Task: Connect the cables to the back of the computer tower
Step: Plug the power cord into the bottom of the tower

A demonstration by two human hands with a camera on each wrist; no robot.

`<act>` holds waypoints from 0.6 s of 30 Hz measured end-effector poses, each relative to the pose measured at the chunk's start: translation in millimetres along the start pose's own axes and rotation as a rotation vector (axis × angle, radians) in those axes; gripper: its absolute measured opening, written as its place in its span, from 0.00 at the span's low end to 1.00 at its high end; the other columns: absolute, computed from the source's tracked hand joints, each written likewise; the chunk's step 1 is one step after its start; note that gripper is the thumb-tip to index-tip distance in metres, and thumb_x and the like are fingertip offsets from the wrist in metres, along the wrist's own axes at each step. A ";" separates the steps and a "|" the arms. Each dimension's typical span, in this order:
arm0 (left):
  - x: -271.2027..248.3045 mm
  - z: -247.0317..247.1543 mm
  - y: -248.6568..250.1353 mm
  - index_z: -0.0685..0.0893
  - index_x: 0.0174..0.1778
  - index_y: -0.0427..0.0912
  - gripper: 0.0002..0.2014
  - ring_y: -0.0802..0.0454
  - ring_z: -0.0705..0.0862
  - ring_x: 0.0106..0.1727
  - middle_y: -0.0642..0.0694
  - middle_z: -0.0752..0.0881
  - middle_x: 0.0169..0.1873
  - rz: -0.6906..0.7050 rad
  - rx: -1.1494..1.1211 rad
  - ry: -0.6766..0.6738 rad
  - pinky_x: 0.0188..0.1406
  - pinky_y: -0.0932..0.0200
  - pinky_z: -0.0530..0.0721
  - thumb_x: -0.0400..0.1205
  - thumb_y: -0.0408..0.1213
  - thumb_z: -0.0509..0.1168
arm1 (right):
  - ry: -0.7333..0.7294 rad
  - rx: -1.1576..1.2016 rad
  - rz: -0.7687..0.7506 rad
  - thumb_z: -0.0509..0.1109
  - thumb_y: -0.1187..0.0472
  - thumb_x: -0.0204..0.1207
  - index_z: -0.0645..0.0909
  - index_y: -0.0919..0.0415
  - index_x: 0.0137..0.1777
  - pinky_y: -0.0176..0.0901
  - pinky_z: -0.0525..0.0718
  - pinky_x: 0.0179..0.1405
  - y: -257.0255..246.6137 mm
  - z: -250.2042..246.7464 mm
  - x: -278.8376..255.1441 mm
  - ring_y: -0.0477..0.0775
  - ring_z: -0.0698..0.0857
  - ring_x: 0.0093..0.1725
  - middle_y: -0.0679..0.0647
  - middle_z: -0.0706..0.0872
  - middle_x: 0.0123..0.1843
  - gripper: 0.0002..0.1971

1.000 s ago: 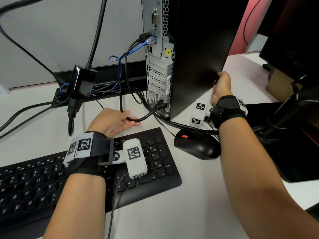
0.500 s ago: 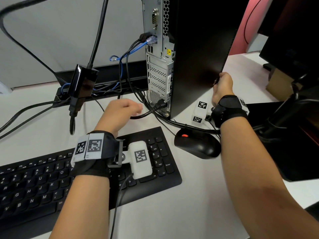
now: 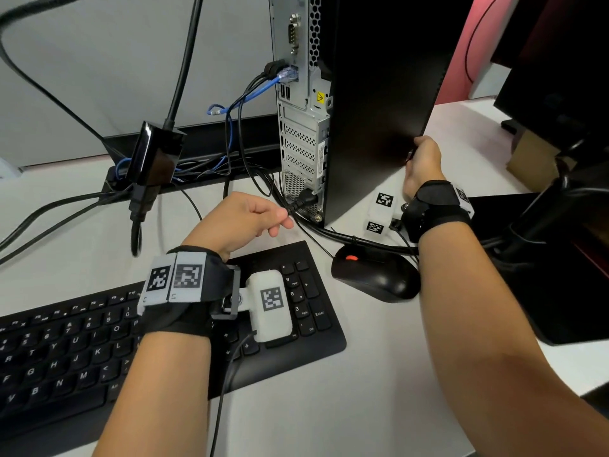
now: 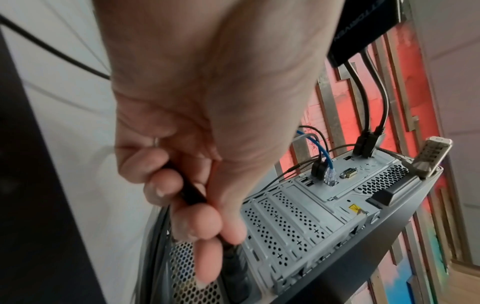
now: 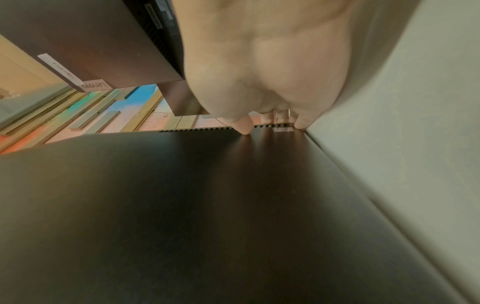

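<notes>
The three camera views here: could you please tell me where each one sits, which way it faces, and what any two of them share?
Head: worn on the head, looking forward and down at the desk, keyboard, mouse and computer tower; both forearms and hands show.
Left wrist: looks along the left hand, which pinches the black power cable, toward the tower's rear panel.
Right wrist: looks along the right hand, whose fingers grip the tower's front edge.
Shared: head and left wrist both show the blue network cable.
</notes>
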State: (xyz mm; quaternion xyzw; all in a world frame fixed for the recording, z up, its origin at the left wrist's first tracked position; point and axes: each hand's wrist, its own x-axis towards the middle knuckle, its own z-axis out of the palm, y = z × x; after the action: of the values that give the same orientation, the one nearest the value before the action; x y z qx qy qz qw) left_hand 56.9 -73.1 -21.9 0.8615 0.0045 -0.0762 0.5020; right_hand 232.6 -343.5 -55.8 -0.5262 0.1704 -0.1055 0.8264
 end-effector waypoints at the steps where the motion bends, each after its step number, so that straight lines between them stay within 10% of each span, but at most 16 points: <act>1: 0.7 -0.1 -0.7 0.90 0.47 0.33 0.13 0.68 0.71 0.18 0.60 0.80 0.16 -0.001 -0.005 0.004 0.20 0.82 0.68 0.84 0.39 0.63 | -0.002 -0.009 -0.001 0.54 0.63 0.82 0.78 0.55 0.46 0.36 0.78 0.46 0.2 1.2 -0.5 0.47 0.79 0.43 0.50 0.81 0.45 0.11; 15: -1.2 0.9 0.1 0.88 0.51 0.27 0.16 0.73 0.75 0.20 0.65 0.82 0.18 0.015 -0.008 -0.004 0.25 0.81 0.71 0.85 0.38 0.62 | 0.011 -0.078 0.010 0.55 0.62 0.82 0.76 0.55 0.56 0.44 0.76 0.64 2.1 0.7 10.0 0.49 0.78 0.50 0.52 0.81 0.54 0.10; 18: -1.8 1.0 0.7 0.89 0.45 0.32 0.13 0.73 0.76 0.20 0.59 0.84 0.22 0.038 -0.016 0.004 0.25 0.81 0.71 0.85 0.36 0.62 | 0.027 -0.081 0.009 0.54 0.63 0.82 0.76 0.54 0.47 0.40 0.77 0.56 0.5 1.0 9.6 0.47 0.77 0.42 0.50 0.79 0.45 0.10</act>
State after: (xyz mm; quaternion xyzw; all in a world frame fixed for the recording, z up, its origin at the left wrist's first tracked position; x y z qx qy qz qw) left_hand 55.1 -74.2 -21.6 0.8574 -0.0101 -0.0646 0.5104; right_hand 241.8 -345.9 -57.5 -0.5569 0.1881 -0.1019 0.8025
